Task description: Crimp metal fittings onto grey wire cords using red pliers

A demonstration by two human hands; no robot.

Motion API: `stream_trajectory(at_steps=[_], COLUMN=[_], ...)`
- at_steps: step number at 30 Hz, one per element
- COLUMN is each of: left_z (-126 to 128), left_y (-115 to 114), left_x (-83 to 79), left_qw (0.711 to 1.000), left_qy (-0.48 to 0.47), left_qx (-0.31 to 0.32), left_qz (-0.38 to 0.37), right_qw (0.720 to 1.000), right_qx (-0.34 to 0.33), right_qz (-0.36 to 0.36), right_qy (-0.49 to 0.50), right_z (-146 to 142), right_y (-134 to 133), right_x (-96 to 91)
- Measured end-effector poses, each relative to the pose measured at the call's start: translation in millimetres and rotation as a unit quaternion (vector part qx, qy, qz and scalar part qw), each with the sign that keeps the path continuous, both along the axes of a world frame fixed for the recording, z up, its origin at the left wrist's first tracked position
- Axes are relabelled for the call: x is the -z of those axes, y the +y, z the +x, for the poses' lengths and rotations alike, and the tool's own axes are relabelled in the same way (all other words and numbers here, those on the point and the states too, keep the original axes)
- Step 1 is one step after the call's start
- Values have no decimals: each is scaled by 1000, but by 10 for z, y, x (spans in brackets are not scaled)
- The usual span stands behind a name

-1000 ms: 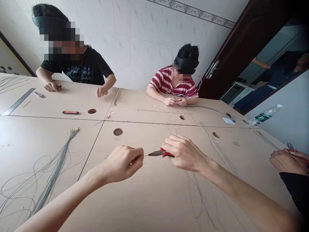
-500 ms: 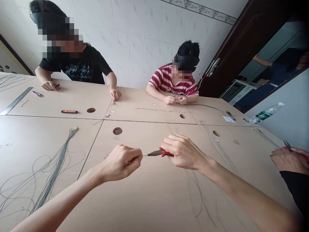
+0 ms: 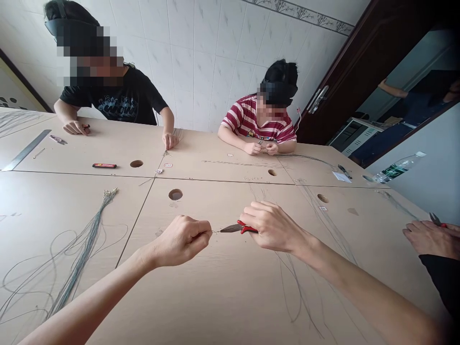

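Observation:
My right hand (image 3: pixel 271 226) is closed around red-handled pliers (image 3: pixel 233 228), whose dark jaws point left. My left hand (image 3: pixel 187 241) pinches a thin cord end (image 3: pixel 214 232) that sticks out toward the plier tips; how far it runs inside the fist is hidden. The tips are at or very near this end, too small to tell whether they clamp it. Left of my left arm lies a bundle of grey-green cords (image 3: pixel 89 244) with small metallic ends. More loose thin cords (image 3: pixel 294 282) spread on the table beneath and beyond my right arm.
Across the table (image 3: pixel 215 297) sit a person in black (image 3: pixel 125 93) and a person in a striped shirt (image 3: pixel 240 115), both handling small things. A co-worker's hand (image 3: pixel 429 239) with pliers is at the right edge. A bottle (image 3: pixel 398 168), a red-black marker (image 3: pixel 104 166) and a steel ruler (image 3: pixel 28 149) lie around.
My hands and the pliers stay almost in place. At the right edge, the co-worker's pliers have shifted slightly. The hand of the person in black has moved a little.

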State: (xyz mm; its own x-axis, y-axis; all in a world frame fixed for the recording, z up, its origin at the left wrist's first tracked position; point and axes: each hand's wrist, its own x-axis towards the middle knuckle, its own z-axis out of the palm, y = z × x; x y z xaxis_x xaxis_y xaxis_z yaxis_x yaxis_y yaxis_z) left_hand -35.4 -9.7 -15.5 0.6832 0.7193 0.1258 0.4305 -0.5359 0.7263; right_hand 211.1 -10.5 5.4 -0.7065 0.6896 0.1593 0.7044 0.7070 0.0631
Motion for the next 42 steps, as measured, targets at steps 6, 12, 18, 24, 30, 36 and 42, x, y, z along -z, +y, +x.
stream_trajectory(at_steps=[6, 12, 18, 24, 30, 36, 42], left_z=[-40, -104, 2, 62, 74, 95, 113], left_y=[-4, -25, -99, -159, -183, -164, -144], left_x=[-32, -39, -12, 28, 19, 42, 41], left_qw=[972, 937, 936, 952, 957, 939, 876], left_qy=[-78, -219, -194, -178, -159, -199, -284], left_qx=[-71, -65, -175, -176, -167, -179, -172], left_qz=[-211, -266, -237, -178, -174, -217, -351], right_qw=[999, 998, 999, 999, 999, 995, 916], right_qx=[28, 34, 38, 40, 40, 16, 42], right_qz=[-33, -43, -37, -37, -35, -59, -168], right_qy=[-8, -3, -8, -2, -3, 74, 361], right_z=[-39, -50, -47, -71, -80, -50, -128], right_y=[25, 22, 17, 10, 13, 19, -94], right_x=[-43, -65, -80, -115, -110, -84, -24])
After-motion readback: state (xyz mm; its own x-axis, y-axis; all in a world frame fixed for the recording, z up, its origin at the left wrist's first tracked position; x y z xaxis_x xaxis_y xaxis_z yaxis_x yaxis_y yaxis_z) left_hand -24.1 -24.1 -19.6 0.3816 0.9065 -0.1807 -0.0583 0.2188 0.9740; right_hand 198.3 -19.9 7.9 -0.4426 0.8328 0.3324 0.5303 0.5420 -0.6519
